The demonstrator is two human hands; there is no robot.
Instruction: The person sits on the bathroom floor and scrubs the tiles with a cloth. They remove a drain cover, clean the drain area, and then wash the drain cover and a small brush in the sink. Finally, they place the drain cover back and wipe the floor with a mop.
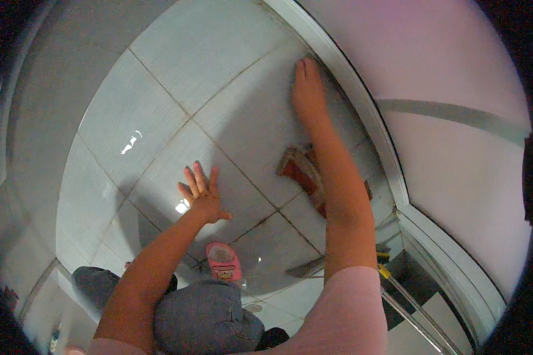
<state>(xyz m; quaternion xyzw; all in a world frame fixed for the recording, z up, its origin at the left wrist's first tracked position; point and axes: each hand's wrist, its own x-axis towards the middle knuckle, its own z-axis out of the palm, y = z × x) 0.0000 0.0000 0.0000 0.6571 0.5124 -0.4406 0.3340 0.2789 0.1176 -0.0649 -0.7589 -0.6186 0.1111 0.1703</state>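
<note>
Remotely I'm seeing the left hand [201, 198] resting on the floor tiles [237, 100], a slipper [225, 266] lying behind it; ahead, rightward, the right hand [309, 89] is sitting beside the frame [367, 102], poles [413, 305] extending right of its arm [346, 201].

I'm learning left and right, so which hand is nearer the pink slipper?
Left. The left hand is spread out just ahead of the pink slipper. The right hand is much farther away, ahead and to the right, beside the pale frame.
</note>
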